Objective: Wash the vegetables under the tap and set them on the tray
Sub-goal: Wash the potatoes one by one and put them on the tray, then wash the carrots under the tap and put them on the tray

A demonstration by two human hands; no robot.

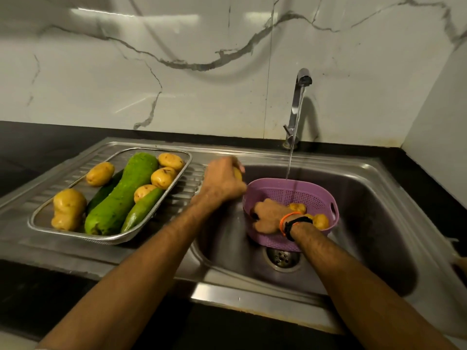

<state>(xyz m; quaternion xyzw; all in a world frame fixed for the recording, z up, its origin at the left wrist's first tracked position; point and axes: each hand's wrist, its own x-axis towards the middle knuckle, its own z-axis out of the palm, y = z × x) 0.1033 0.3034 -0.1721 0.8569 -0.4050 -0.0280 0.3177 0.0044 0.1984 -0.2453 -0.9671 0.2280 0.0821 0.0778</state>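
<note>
A steel mesh tray (40, 218) on the drainboard holds several potatoes, a big pale green gourd (123, 195) and cucumbers (142, 209). My left hand (222, 180) grips a yellow potato (237, 173) just left of the sink bowl, between tray and basket. A purple plastic basket (303, 193) sits in the sink under the running tap (302, 79). My right hand (267, 215) reaches into the basket, fingers curled down among potatoes (321, 221); what it holds is hidden.
The steel sink (374, 198) has a drain (281, 257) just in front of the basket. Water streams from the tap into the basket's back. Black countertop surrounds the sink, with a marble wall behind and at the right.
</note>
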